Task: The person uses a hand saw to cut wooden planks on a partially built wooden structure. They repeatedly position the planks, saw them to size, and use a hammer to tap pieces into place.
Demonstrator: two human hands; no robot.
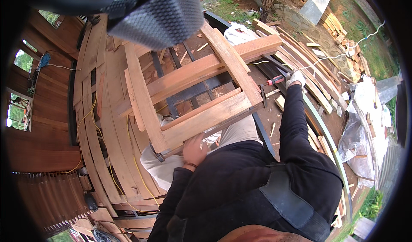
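Observation:
A rectangular wooden frame (233,106) lies tilted across my lap, its near rail toward me. Along that rail runs a bar clamp (159,157), one jaw hooked at the frame's left corner and its red and black handle (274,80) beyond the right corner. My bare left hand (195,151) wraps the bar and rail from the near side, its fingertips partly hidden. With the arm stretched forward, my right hand (296,77), in a white glove, is closed beside the handle's outer end. What it holds, if anything, is hidden.
A thick wooden beam (189,77) crosses under the frame, over dark metal bars (176,59). Loose planks (92,126) with yellow cords cover the left floor. Long boards (317,92) and plastic sheeting (362,134) lie right. A dark textured object (159,16) blocks the top.

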